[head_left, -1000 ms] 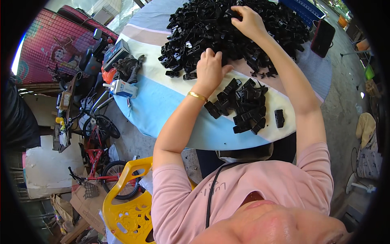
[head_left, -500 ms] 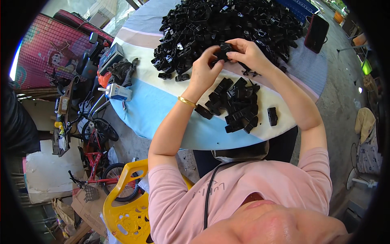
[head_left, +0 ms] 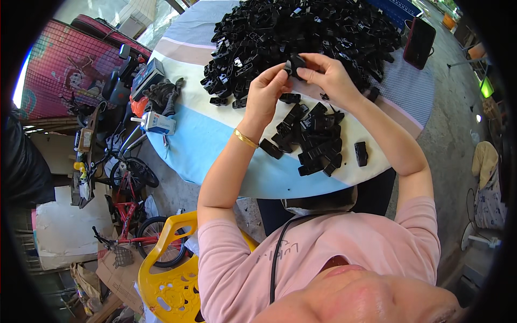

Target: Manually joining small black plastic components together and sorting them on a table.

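Observation:
Between the fingertips of both hands is a small black plastic part (head_left: 294, 63), held above the near edge of a large heap of similar black parts (head_left: 301, 32). My left hand (head_left: 267, 89) pinches it from the left, thumb and fingers closed. From the other side, my right hand (head_left: 329, 78) grips it between thumb and curled fingers. Just below the hands lies a single black part (head_left: 290, 98). Nearer to me sits a smaller pile of black parts (head_left: 315, 134). One piece (head_left: 361, 154) lies alone to its right.
A striped cloth covers the round table (head_left: 215, 156). A phone (head_left: 419, 44) stands at the right, beside a blue basket (head_left: 396, 11). Small boxes (head_left: 160, 123) and a dark cloth (head_left: 163, 96) lie along the left edge. A yellow chair (head_left: 167, 269) and a red bicycle (head_left: 126, 215) stand left.
My left hand has shifted slightly left and down, its fingers now pinching closer together. The black part between the hands is turned differently. A loose black part now shows below them.

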Demonstrator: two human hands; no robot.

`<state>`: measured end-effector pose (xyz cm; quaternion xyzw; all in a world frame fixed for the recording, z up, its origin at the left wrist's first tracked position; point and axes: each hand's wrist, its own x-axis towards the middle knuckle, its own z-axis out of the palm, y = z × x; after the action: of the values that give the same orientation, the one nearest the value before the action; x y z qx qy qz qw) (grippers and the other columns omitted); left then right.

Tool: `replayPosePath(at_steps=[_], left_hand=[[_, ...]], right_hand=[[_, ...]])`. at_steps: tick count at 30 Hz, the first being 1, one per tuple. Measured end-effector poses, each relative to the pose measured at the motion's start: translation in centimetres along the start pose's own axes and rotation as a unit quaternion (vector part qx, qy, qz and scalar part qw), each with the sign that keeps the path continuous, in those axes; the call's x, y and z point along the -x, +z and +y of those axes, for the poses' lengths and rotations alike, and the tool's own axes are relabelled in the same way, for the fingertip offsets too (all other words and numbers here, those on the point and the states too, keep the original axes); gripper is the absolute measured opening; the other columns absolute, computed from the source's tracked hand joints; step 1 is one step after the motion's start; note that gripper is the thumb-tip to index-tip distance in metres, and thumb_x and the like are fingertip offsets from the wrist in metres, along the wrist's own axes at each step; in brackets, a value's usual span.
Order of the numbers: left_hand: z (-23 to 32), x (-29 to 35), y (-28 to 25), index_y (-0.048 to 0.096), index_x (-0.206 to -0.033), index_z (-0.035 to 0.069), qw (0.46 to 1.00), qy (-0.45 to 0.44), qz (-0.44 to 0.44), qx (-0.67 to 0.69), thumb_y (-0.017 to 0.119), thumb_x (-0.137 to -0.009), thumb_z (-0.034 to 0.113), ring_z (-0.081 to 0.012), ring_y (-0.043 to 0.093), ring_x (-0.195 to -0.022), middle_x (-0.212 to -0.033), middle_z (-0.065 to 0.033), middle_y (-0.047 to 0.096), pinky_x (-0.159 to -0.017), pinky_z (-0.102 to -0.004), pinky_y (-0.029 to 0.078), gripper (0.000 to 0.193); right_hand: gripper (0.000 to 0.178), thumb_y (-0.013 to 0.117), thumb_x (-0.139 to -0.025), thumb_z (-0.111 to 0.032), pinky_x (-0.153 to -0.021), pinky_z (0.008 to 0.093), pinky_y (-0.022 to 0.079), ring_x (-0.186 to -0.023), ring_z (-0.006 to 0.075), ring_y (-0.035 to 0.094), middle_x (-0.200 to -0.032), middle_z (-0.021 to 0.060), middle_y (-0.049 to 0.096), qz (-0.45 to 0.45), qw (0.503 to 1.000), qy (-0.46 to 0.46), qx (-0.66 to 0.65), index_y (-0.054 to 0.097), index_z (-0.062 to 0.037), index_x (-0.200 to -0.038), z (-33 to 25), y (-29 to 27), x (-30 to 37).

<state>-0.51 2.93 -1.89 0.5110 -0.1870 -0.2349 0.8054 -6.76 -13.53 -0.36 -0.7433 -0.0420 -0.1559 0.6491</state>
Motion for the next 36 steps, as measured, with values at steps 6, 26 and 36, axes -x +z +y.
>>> replayPosePath(at_steps=[6,26,36], left_hand=[[0.4,0.4,0.4,0.055,-0.109,-0.004,0.997,0.024,-0.034,-0.066,0.059,-0.085,0.003,-0.0168,0.063,-0.083,-0.092,-0.0096,0.063,-0.079,-0.0286,0.053,0.026],[1.4,2.0,2.8,0.057,-0.111,-0.003,0.991,0.072,-0.032,-0.109,0.06,-0.085,0.006,-0.0097,0.057,-0.086,-0.096,-0.0045,0.062,-0.077,-0.0223,0.047,0.028],[3.2,1.6,1.5,0.057,-0.107,-0.003,0.992,0.023,-0.05,-0.116,0.062,-0.085,0.01,-0.0079,0.057,-0.075,-0.087,-0.004,0.062,-0.067,-0.0199,0.048,0.025]], right_hand=[[0.032,0.065,-0.082,-0.01,-0.073,0.0226,0.048,-0.086,0.0089,0.057,-0.096,0.0029,0.061,0.009,0.994,-0.062,0.086,0.059,-0.0013,-0.112,0.2,0.4,0.6],[0.036,0.069,-0.072,-0.006,-0.067,0.0262,0.049,-0.077,0.0186,0.057,-0.091,0.0069,0.057,0.075,0.871,-0.343,0.344,0.062,-0.0025,-0.107,-0.5,0.2,0.8],[0.028,0.071,-0.072,-0.008,-0.075,0.0275,0.049,-0.087,0.0157,0.057,-0.102,0.0071,0.057,-0.012,0.972,-0.206,0.112,0.065,-0.0053,-0.1,-1.1,0.0,-0.2]])
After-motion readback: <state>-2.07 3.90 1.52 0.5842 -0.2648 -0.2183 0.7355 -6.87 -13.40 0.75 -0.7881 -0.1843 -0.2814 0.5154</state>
